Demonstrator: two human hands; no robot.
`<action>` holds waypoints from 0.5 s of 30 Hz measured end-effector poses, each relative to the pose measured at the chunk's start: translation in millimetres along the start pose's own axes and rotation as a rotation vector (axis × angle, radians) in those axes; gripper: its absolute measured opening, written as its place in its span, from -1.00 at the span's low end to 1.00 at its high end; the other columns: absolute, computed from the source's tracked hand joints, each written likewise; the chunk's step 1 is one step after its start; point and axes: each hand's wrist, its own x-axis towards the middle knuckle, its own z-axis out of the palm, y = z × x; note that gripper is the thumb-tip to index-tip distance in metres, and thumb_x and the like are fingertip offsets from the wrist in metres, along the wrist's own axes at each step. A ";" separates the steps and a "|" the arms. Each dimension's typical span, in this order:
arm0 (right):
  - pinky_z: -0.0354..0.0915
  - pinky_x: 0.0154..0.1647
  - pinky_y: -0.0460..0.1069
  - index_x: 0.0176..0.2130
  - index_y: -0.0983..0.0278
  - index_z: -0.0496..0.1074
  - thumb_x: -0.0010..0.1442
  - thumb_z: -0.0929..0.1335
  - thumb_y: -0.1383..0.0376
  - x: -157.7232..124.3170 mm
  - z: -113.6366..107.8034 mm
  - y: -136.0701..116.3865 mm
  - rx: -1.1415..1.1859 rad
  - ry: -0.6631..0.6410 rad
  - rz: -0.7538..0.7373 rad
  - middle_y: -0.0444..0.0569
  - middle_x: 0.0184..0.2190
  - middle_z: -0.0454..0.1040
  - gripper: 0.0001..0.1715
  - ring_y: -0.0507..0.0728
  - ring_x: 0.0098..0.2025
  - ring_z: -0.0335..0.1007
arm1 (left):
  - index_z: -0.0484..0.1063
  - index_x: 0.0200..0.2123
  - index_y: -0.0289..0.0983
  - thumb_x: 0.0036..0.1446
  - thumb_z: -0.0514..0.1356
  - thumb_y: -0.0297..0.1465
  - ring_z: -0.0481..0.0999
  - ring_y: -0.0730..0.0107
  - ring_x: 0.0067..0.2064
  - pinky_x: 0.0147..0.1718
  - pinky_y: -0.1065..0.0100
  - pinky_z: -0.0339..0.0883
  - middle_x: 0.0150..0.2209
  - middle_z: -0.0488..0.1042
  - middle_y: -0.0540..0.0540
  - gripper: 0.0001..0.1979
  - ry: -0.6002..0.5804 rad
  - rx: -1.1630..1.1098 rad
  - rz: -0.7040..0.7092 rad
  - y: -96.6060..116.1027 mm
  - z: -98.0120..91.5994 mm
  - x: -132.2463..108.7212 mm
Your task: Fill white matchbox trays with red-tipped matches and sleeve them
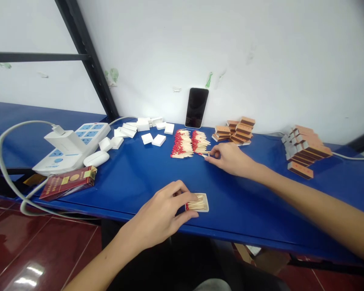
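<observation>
Matchbox tray (pixel 200 203), part-filled with sticks, lies straight in front of the phone (pixel 196 107), well out toward the near edge of the blue table (pixel 133 178). Left hand (pixel 164 214) is clamped on its left end, fingers over the top and thumb along the near side. Right hand (pixel 230 158), between tray and phone, has its fingertips pinched together on the near edge of the loose matches (pixel 189 143), which lie just in front of the phone.

Likely hazards:
- **Tray falls:** it sits so close to the table edge that a push from the left hand could tip it to the floor.
- **Pile disturbed:** a hurried pinch could drag the pile apart or load sticks with heads reversed.
- **Stack toppled:** the right forearm passes near the outer sleeves (pixel 303 151), stacked far right of the phone, and could knock them over.
</observation>
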 end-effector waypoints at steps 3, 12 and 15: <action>0.24 -0.34 -0.03 -0.37 0.30 0.53 0.22 0.34 0.23 -2.6 1.5 -2.2 0.065 -0.016 -0.047 -0.02 -0.41 0.58 -0.77 0.11 -0.38 0.44 | 0.42 -0.02 -0.15 0.30 0.21 -0.33 0.42 0.31 -0.10 -0.09 0.27 0.38 -0.09 0.37 -0.05 -0.81 0.005 0.000 -0.013 0.4 0.2 1.0; 0.21 -0.37 -0.04 -0.31 0.27 0.49 0.28 0.29 0.27 -42.7 -11.7 -27.0 0.132 -0.133 -0.115 -0.03 -0.35 0.53 -0.79 0.09 -0.35 0.39 | 0.44 -0.01 -0.16 0.30 0.21 -0.32 0.43 0.31 -0.10 -0.07 0.27 0.39 -0.10 0.38 -0.06 -0.79 0.006 0.015 -0.018 0.2 0.7 1.4; 0.21 -0.35 -0.02 -0.29 0.27 0.47 0.31 0.26 0.26 -51.3 -10.8 -28.4 0.125 -0.152 -0.158 -0.02 -0.35 0.50 -0.77 0.09 -0.35 0.38 | 0.43 -0.01 -0.16 0.30 0.20 -0.32 0.42 0.30 -0.09 -0.06 0.26 0.39 -0.09 0.38 -0.07 -0.79 0.002 0.011 -0.021 0.6 0.6 1.1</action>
